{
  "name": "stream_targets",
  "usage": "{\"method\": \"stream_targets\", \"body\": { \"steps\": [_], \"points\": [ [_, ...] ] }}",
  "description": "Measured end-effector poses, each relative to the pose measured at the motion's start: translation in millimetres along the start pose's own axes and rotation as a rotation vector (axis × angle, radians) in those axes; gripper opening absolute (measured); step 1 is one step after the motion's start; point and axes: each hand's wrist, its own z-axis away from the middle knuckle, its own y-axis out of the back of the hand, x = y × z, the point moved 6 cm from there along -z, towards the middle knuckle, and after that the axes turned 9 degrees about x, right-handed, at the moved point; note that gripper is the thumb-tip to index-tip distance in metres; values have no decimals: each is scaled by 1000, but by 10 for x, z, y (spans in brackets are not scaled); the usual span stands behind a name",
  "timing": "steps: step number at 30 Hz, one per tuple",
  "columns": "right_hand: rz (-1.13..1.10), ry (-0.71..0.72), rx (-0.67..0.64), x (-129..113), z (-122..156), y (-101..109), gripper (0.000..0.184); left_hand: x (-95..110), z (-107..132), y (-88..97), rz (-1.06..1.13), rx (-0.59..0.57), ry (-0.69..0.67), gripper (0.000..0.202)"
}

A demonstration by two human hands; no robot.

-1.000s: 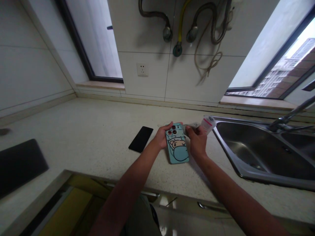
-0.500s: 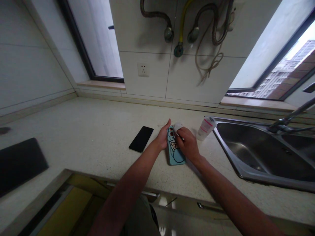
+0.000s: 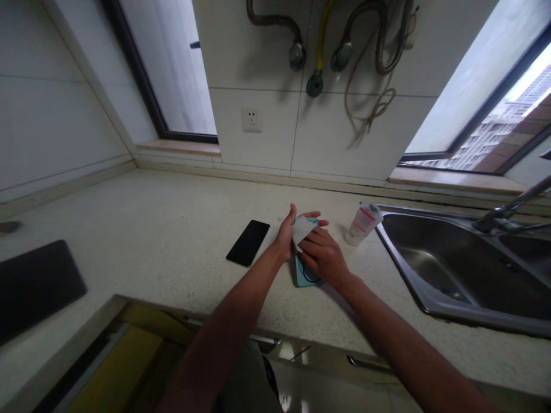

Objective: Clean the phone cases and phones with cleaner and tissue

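Note:
A teal phone case [image 3: 302,275] with a cartoon print lies on the pale countertop [image 3: 163,229]. My left hand [image 3: 287,232] grips its upper left edge, thumb up and fingers round the top. My right hand [image 3: 322,258] lies over the case and presses a small white wipe [image 3: 302,228] against its back. Most of the case is hidden under my right hand.
A black phone [image 3: 248,242] lies face down left of my hands. A small white bottle with a pink label [image 3: 363,223] stands by the steel sink [image 3: 465,269]. A black slab [image 3: 37,287] sits at far left. The counter's front edge runs below my arms.
My right hand has left the bottle, brought a white wipe onto the case and slid down over it. The case is now mostly covered. My left hand has stayed on its edge.

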Motion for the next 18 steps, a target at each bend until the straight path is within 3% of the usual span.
{"method": "stream_targets", "body": {
  "steps": [9,13,18],
  "points": [
    [92,-88,-30,211,-35,153,18,31,-38,21,101,26,20,65],
    [103,-149,43,275,3,173,17,32,-47,49,90,36,8,65],
    [91,-280,269,388,61,279,29,-16,-23,1,103,13,61,65]
  ]
}}
